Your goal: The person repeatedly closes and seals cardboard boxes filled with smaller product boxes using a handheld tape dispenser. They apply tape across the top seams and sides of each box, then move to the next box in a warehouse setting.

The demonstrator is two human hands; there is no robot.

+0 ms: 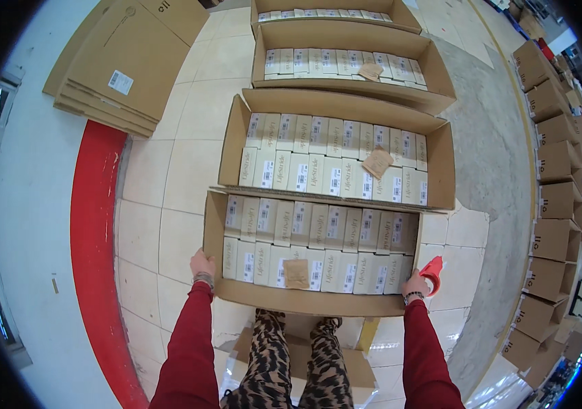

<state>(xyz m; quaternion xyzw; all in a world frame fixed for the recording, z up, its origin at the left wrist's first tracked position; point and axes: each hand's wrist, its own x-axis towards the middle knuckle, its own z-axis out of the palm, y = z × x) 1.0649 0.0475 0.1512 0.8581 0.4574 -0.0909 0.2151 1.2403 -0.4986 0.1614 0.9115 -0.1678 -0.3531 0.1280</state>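
An open cardboard carton (318, 301) stands right in front of me, filled with two rows of small pale boxes (335, 269). A small brown paper packet (297, 274) lies on the front row. My left hand (202, 264) is closed on the carton's left wall, its fingertips partly hidden. At the carton's right front corner is my right hand (415, 283), closed around a red tape dispenser (433, 271) and up against the carton's side. How far its fingers also grip the cardboard cannot be made out.
Beyond it, another filled carton (338, 102) with a paper packet (377, 163) stands close, then more in line. Flattened cardboard (120, 61) leans at the far left by a red-based wall (96, 238). Open cartons (555, 238) line the right. Cardboard (359, 361) lies by my legs.
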